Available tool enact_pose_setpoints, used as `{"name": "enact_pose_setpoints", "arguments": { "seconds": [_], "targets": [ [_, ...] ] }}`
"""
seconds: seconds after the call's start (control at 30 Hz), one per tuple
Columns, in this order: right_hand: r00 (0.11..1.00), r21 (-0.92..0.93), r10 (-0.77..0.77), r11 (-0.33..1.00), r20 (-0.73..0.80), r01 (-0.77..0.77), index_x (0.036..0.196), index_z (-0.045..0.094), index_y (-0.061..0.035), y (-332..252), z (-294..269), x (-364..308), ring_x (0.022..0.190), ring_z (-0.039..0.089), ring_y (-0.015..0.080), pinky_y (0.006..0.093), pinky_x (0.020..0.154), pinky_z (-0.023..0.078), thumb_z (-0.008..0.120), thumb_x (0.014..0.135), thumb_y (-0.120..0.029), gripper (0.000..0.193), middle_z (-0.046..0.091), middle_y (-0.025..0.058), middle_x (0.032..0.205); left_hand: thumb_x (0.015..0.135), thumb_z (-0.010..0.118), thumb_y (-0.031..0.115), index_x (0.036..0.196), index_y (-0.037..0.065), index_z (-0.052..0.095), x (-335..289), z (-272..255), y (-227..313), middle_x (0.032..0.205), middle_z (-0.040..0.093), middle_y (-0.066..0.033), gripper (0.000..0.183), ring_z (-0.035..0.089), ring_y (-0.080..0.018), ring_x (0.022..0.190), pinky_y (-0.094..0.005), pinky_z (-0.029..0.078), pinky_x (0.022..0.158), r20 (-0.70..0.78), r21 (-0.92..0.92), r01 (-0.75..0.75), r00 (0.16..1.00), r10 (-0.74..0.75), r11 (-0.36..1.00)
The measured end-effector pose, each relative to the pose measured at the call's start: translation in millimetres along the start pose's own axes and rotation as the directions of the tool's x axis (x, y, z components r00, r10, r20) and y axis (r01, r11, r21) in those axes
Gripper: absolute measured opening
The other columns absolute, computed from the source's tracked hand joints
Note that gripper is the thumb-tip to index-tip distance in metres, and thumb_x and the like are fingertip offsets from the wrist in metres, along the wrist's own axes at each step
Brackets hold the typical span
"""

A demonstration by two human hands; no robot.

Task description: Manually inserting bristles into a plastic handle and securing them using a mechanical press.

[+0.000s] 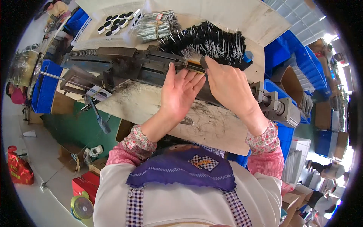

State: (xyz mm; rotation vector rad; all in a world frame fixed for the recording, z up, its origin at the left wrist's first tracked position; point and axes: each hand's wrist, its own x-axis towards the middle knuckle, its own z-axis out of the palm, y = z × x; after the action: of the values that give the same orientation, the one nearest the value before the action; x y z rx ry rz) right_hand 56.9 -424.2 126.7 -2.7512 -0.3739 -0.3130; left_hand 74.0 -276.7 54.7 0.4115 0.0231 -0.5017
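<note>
Bench [223,130] w/ dark machine [151,62], L hand [177,92] palm-up, unclenched; R hand [231,85] w/ tips hidden, grip unclear

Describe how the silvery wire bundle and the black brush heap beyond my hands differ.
The wire bundle is mostly silvery; the brush heap is mostly black, with silvery wire ends sticking out. The wire bundle is gathered compactly, whereas the brush heap spreads wider. Both lie on the wooden table.
</note>
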Motion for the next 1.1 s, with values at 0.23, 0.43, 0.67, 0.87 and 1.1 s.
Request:
{"name": "enact_pose_setpoints", "arguments": {
  "seconds": [0.23,0.43,0.67,0.87,1.1],
  "targets": [
    [0.987,-0.179,-0.113,0.975,0.117,0.133,0.103,0.056,0.0073,-8.4,7.2,6.7,0.064,0.064,0.0373,0.0451,0.057,0.051,0.055,0.073,-0.001,0.032,0.062,0.0217,0.067,0.097,0.039,0.049,0.112,0.001,0.052,-1.8,4.9,2.7,0.107,0.058,-0.0082,0.052,0.053,-0.0218,0.106,-0.0383,0.036,0.103,-0.062,0.019,0.044,0.997,-0.043,0.999],
    [0.961,-0.254,-0.275,0.928,0.02,0.271,0.091,0.057,0.0034,4.9,14.4,8.7,0.067,0.064,0.0379,0.0458,0.06,0.051,0.055,0.074,-0.002,0.017,0.062,0.02,0.069,0.096,0.047,0.04,0.101,0.007,0.057,6.5,1.6,0.1,0.095,0.06,-0.0046,0.035,0.055,-0.0187,0.098,-0.036,0.04,0.096,-0.097,0.092,0.091,0.992,-0.082,0.992],
    [0.943,0.076,0.116,0.986,0.313,-0.146,0.109,0.048,-0.006,19.5,34.6,-92.0,0.084,0.062,0.039,0.0486,0.069,0.048,0.051,0.084,-0.011,0.025,0.062,0.0207,0.085,0.093,0.056,0.027,0.108,0.009,0.055,0.2,-0.5,-40.6,0.109,0.06,-0.0048,0.023,0.049,-0.0206,0.115,-0.0354,0.033,0.104,-0.198,0.162,-0.003,0.98,0.036,0.987],
    [0.94,0.111,0.127,0.979,0.317,-0.17,0.097,0.056,-0.0062,56.6,145.9,-141.2,0.083,0.062,0.038,0.0468,0.068,0.049,0.058,0.081,-0.017,0.019,0.063,0.016,0.088,0.095,0.051,0.025,0.122,0.001,0.05,-27.1,-20.5,-64.8,0.13,0.05,-0.0123,0.036,0.048,-0.0256,0.121,-0.0377,0.032,0.108,-0.207,0.182,0.248,0.956,-0.209,0.952],
    [0.984,0.3,-0.11,0.952,0.14,0.064,0.098,0.054,-0.0045,54.7,109.5,-135.0,0.076,0.065,0.0294,0.0368,0.063,0.052,0.063,0.078,-0.011,0.023,0.064,0.0129,0.086,0.089,0.06,0.019,0.13,-0.006,0.047,-141.4,-71.1,46.7,0.134,0.048,-0.0229,0.05,0.05,-0.0363,0.122,-0.043,0.035,0.104,-0.132,0.988,0.113,0.974,0.185,0.108]
  ]
}}
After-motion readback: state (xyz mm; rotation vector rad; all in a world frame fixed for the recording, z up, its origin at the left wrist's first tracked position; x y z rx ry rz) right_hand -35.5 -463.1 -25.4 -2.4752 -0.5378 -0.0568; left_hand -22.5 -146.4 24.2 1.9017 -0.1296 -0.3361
